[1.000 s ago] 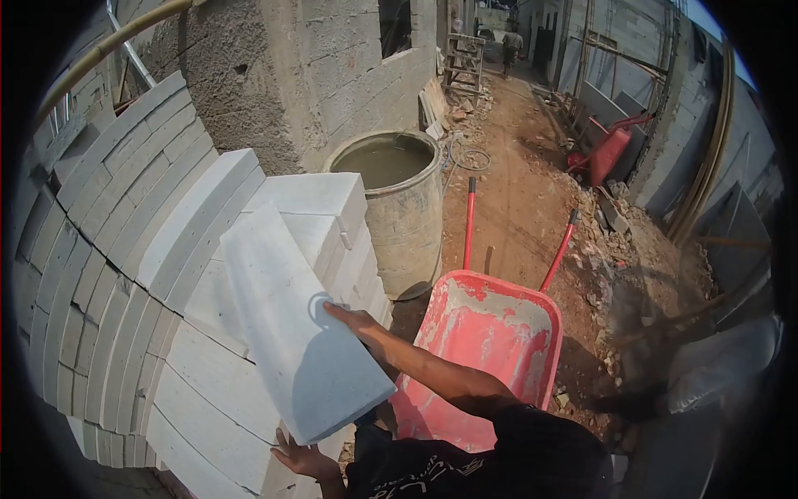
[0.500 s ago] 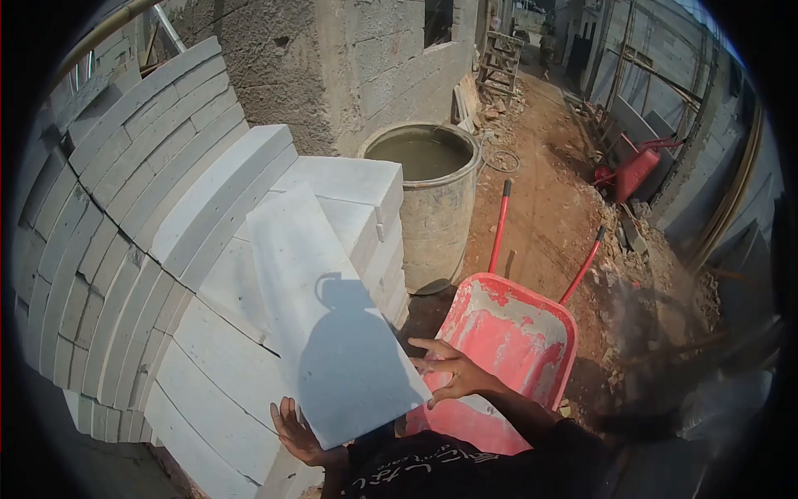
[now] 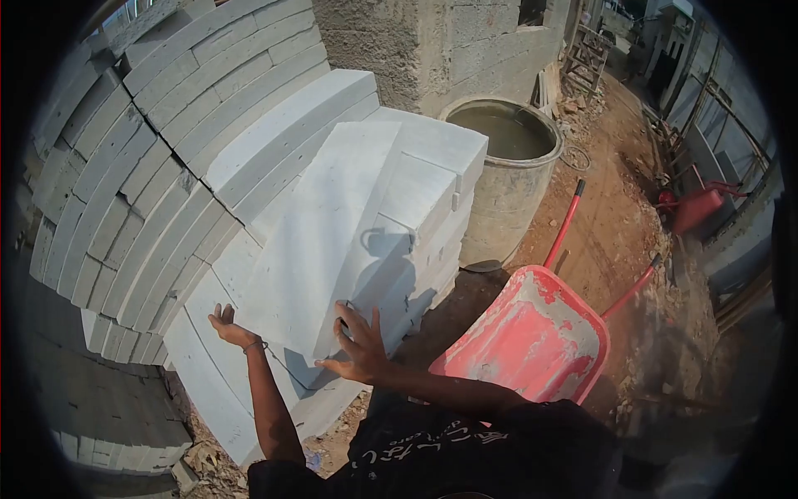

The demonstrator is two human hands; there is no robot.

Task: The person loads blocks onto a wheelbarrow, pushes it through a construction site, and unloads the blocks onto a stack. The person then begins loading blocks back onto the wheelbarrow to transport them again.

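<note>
A long pale lightweight concrete block (image 3: 307,241) lies slantwise on top of a stack of similar blocks (image 3: 428,187). My left hand (image 3: 233,327) is off the block's left side, palm turned up and fingers apart, above the lower white blocks (image 3: 208,362). At the near right corner of the long block is my right hand (image 3: 362,345), its fingers spread and the thumb reaching to the block's near end. A dark band circles my left wrist. The shadow of my head and shoulders falls across the block's right side.
A red wheelbarrow (image 3: 532,333) smeared with dried mortar stands to the right. Behind it is a round tub (image 3: 507,191) of murky water. A tall wall of stacked blocks (image 3: 150,200) rises at left. Another red wheelbarrow (image 3: 697,209) leans farther off along the dirt path (image 3: 611,166).
The long block has gone from between my hands onto the stack. My left hand has moved left, away from it, and my right hand has loosened at its edge. The view has shifted left.
</note>
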